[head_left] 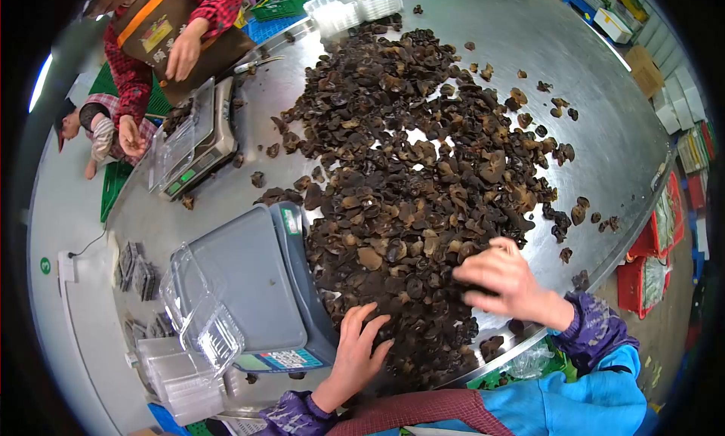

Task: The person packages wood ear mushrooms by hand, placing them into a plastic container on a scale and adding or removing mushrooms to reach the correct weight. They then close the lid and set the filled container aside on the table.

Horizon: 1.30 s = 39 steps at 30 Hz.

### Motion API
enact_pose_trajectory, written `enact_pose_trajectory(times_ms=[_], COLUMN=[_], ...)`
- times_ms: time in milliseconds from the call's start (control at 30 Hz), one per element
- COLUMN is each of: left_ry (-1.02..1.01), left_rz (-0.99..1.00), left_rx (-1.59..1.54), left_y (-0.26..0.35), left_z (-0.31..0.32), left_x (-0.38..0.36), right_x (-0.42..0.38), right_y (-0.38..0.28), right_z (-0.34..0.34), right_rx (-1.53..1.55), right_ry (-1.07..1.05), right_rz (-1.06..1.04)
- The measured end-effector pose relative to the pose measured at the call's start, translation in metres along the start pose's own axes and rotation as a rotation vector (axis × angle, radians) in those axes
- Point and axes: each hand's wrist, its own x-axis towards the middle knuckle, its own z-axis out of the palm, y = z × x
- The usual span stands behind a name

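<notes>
A big heap of dark brown wood ear mushrooms (408, 202) spreads over the metal table. My left hand (355, 357) is at the heap's near edge, fingers spread and holding nothing, beside the grey scale (249, 285). Over the near right side of the heap is my right hand (504, 281), its fingers bent toward the mushrooms and smeared by motion. A clear plastic clamshell box (208, 315) with its lid raised rests on the scale's left side.
Stacked clear boxes (181, 379) stand left of the scale. Across the table a person (162, 43) works by a second scale (198, 145) holding a box of mushrooms. More clear trays (351, 9) sit at the far edge. Red crates (642, 285) stand beyond the table's right edge.
</notes>
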Motion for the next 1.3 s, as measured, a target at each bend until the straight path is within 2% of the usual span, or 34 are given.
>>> enact_pose_trajectory(times_ms=[100, 167, 300, 367, 433, 467, 533, 667, 800, 833, 1033, 1100, 1167, 1300], left_ry=[0.066, 0.085, 0.092, 0.106, 0.099, 0.103, 0.102, 0.133, 0.204, 0.196, 0.137, 0.12, 0.129, 0.139], left_rz=[-0.01, -0.017, -0.021, -0.019, -0.035, -0.038, -0.055, -0.068, -0.096, -0.12, -0.083, -0.087, -0.11, -0.159], left_rx=[-0.055, -0.091, -0.119, -0.137, -0.169, -0.173, -0.194, -0.223, -0.35, -0.386, -0.383, -0.38, -0.378, -0.381], left_y=[0.003, 0.002, 0.0, -0.002, -0.005, -0.006, -0.007, -0.007, -0.001, 0.003, 0.01, 0.012, 0.007, -0.001], left_z=[0.002, 0.003, -0.002, -0.005, -0.006, -0.007, -0.008, -0.012, -0.018, -0.019, -0.009, -0.007, -0.004, -0.004], left_x=[-0.001, -0.003, -0.01, -0.012, -0.014, -0.015, -0.015, -0.012, 0.0, 0.003, -0.001, -0.009, -0.016, -0.03], right_x=[0.048, 0.089, 0.153, 0.166, 0.174, 0.176, 0.175, 0.16, 0.123, 0.107, 0.028, 0.005, -0.018, -0.057], right_y=[0.012, 0.021, 0.04, 0.043, 0.048, 0.049, 0.051, 0.06, 0.025, 0.02, -0.023, -0.025, -0.021, -0.025], right_z=[0.016, 0.034, 0.072, 0.083, 0.093, 0.096, 0.095, 0.079, 0.05, 0.049, 0.036, 0.039, 0.036, -0.013], right_rx=[0.02, 0.073, -0.036, -0.11, -0.185, -0.151, -0.059, 0.398, 0.818, 0.801, 0.642, 0.803, 0.816, 0.894], right_ry=[0.179, 0.175, 0.021, -0.032, -0.333, -0.392, -0.372, -0.243, -0.203, -0.243, -0.392, -0.254, -0.153, 0.012], right_rz=[0.076, 0.13, 0.316, 0.34, 0.374, 0.375, 0.383, 0.426, 0.507, 0.457, 0.62, 0.733, 0.74, 0.924])
